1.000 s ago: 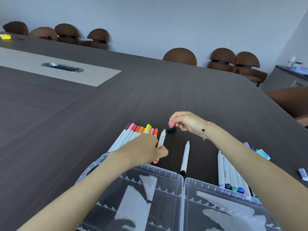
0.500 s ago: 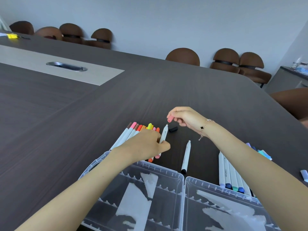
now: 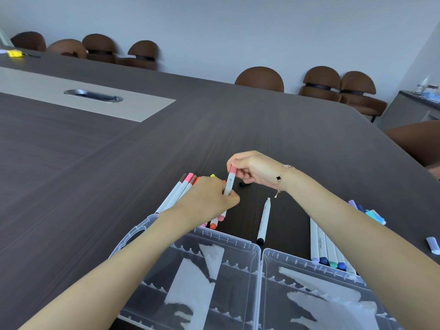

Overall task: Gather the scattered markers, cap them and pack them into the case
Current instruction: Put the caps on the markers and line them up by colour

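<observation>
One white marker stands tilted between both hands above the dark surface, its pink cap seated on its upper end. Left hand closes its grip round the lower barrel, and right hand pinches the pink cap between fingertips and thumb. Just beneath the right hand a small black cap lies loose on the surface.

Partly hidden behind the left hand, a row of warm-coloured markers lies side by side, with brown, pink, orange and yellow caps pointing away from the person. Right of the hands, a lone white marker lies on the surface with its bare tip toward the far edge and a black cap at its near end. Farther right, under the right forearm, a second row of markers shows blue, teal and lilac caps at the near ends. Close to the right edge lie some pale blue and lilac pieces and a pale lilac cap.

At the near edge the clear plastic case lies open, both halves flat, with notched dividers inside and a handle on its left side.

Brown chairs line the far edge of the surface.
</observation>
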`<action>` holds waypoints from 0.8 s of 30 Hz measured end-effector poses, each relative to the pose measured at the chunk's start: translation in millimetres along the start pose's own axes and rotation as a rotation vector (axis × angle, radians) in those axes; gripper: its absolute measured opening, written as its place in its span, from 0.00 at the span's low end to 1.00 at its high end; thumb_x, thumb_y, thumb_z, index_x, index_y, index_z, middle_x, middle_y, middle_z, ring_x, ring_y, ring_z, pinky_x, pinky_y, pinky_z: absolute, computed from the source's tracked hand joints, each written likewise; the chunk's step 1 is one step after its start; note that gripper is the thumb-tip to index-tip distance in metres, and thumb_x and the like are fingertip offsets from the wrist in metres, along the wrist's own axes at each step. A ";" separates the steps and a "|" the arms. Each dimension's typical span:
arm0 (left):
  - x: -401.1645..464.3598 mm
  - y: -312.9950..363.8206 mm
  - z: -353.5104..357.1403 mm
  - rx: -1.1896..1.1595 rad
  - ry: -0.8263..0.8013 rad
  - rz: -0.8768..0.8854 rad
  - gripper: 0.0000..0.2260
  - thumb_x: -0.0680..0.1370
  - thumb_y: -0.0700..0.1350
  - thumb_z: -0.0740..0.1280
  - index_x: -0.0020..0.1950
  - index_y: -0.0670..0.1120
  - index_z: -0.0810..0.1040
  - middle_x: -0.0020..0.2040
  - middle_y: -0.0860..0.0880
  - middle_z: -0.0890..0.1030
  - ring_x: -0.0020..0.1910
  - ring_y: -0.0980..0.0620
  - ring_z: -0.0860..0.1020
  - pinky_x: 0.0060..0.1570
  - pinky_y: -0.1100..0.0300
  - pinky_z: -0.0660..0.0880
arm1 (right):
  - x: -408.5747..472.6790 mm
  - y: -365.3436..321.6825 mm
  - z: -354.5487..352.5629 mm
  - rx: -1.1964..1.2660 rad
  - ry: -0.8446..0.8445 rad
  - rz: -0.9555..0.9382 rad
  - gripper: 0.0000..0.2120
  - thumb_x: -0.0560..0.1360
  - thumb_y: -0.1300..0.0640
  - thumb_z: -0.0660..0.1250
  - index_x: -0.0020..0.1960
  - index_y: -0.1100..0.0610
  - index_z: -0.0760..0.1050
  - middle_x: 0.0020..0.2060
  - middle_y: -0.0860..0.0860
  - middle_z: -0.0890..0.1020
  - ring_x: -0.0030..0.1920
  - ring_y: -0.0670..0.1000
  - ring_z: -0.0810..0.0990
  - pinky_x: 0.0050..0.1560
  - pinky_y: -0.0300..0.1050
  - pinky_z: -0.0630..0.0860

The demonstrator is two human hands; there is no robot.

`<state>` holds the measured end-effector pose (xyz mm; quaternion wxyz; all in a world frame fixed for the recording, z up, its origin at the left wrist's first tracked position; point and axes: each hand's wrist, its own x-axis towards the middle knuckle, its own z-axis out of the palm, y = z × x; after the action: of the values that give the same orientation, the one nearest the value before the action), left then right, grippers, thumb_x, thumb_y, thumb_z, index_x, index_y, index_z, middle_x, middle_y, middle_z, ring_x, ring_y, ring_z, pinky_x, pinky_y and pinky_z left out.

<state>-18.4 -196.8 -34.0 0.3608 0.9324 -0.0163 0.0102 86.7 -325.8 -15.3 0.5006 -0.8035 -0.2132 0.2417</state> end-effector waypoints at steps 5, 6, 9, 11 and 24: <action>6.3 11.9 1.5 -0.037 -0.029 -0.016 0.21 0.78 0.46 0.61 0.26 0.45 0.60 0.16 0.54 0.61 0.15 0.57 0.65 0.18 0.71 0.58 | -4.6 0.4 -5.7 0.010 0.028 0.002 0.16 0.79 0.68 0.51 0.36 0.62 0.71 0.28 0.53 0.66 0.28 0.47 0.60 0.28 0.40 0.56; 7.4 15.2 2.6 -0.034 -0.039 -0.016 0.21 0.78 0.46 0.60 0.26 0.45 0.60 0.17 0.54 0.62 0.18 0.57 0.65 0.19 0.70 0.59 | -6.7 2.8 -6.0 0.019 0.036 0.004 0.15 0.79 0.68 0.51 0.37 0.62 0.70 0.28 0.53 0.66 0.28 0.47 0.60 0.28 0.40 0.56; 10.8 25.8 7.8 -0.021 -0.042 -0.024 0.21 0.79 0.46 0.60 0.27 0.45 0.61 0.23 0.51 0.63 0.21 0.55 0.62 0.23 0.67 0.59 | -9.8 7.7 -4.3 0.037 0.085 -0.011 0.15 0.79 0.68 0.50 0.36 0.62 0.70 0.28 0.54 0.66 0.27 0.48 0.60 0.28 0.39 0.56; 14.9 26.2 6.5 0.007 -0.050 -0.020 0.20 0.80 0.47 0.59 0.28 0.45 0.61 0.24 0.50 0.62 0.21 0.54 0.61 0.23 0.68 0.58 | -9.2 9.2 -6.6 0.058 0.108 -0.039 0.15 0.79 0.67 0.51 0.38 0.62 0.71 0.29 0.54 0.67 0.28 0.48 0.61 0.29 0.40 0.56; 19.3 7.7 10.3 0.610 -0.033 -0.016 0.19 0.77 0.54 0.61 0.31 0.43 0.65 0.28 0.50 0.67 0.29 0.53 0.69 0.35 0.60 0.70 | 3.1 45.7 -22.5 -0.905 0.148 -0.138 0.10 0.76 0.60 0.66 0.57 0.57 0.80 0.52 0.52 0.77 0.51 0.49 0.76 0.57 0.39 0.70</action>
<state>0.6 -209.9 -35.8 0.0642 0.9979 -0.0108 -0.0033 107.3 -358.4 -48.8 0.1285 -0.9402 -0.3139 0.0324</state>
